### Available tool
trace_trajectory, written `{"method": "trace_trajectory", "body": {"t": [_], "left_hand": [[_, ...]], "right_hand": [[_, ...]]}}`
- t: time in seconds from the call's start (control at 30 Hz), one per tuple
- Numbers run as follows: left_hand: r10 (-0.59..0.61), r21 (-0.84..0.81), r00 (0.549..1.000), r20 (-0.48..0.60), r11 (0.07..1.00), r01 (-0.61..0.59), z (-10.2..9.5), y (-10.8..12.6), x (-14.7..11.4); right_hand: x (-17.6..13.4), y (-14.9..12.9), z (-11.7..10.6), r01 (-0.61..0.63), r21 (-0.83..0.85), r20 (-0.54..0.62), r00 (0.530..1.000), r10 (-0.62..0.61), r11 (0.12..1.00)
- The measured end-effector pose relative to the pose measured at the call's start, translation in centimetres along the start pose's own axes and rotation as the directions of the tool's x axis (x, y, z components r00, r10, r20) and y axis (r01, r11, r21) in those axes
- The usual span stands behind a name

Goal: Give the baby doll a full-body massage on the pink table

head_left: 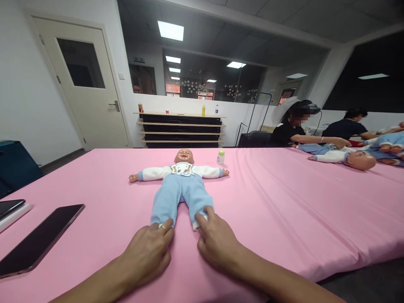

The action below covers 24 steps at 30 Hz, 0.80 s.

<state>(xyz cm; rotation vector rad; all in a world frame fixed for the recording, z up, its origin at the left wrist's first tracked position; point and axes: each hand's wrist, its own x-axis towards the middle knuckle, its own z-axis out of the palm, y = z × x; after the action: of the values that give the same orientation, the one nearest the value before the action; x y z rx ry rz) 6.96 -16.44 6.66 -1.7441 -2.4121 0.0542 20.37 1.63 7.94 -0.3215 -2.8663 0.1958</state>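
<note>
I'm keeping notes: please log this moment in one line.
doll: face up; left fingers: on one trouser leg; right fingers: on the other; bottle: upright

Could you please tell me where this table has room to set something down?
The widest free patch of pink cloth lies between the right hand and far-right dolls; a smaller one between the left hand and dark phone. It's crowded where both hands touch the near doll, and among the far-right dolls.

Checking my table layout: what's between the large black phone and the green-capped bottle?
In the head view, the doll lies on its back between the large black phone and the green-capped bottle.
</note>
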Motion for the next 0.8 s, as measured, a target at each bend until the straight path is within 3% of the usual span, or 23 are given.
{"method": "trace_trajectory", "body": {"t": [0.17, 0.4, 0.5, 0.63, 0.73, 0.8], "left_hand": [[0.042, 0.027, 0.996, -0.074, 0.999, -0.04, 1.8, -0.5, -0.9], [0.092, 0.117, 0.981, -0.169, 0.99, -0.073, 2.5, -0.9, -1.0], [0.115, 0.151, 0.982, -0.151, 0.984, -0.092, 2.6, -0.7, -1.1], [0.146, 0.122, 0.981, -0.125, 0.984, -0.131, 1.1, -1.5, -1.2], [0.11, 0.006, 0.97, -0.217, 0.994, -0.111, -1.3, -3.4, -0.1], [0.025, -0.091, 0.954, -0.299, 0.994, -0.055, -2.4, -5.0, 1.8]], "right_hand": [[-0.4, 0.0, 1.6, -0.011, -0.056, -0.08, 0.997, 0.007, 0.998], [-0.1, 0.0, 1.6, 0.016, -0.058, -0.131, 0.991, -0.023, 0.998], [-0.3, 0.0, 1.8, 0.007, -0.029, -0.126, 0.992, -0.011, 1.0], [-1.2, 0.1, 0.9, 0.025, 0.072, -0.141, 0.99, -0.014, 0.997], [-0.6, 0.8, -0.5, 0.064, 0.196, -0.238, 0.971, -0.015, 0.979], [1.2, 1.7, -1.2, 0.118, 0.25, -0.306, 0.951, -0.037, 0.961]]}}
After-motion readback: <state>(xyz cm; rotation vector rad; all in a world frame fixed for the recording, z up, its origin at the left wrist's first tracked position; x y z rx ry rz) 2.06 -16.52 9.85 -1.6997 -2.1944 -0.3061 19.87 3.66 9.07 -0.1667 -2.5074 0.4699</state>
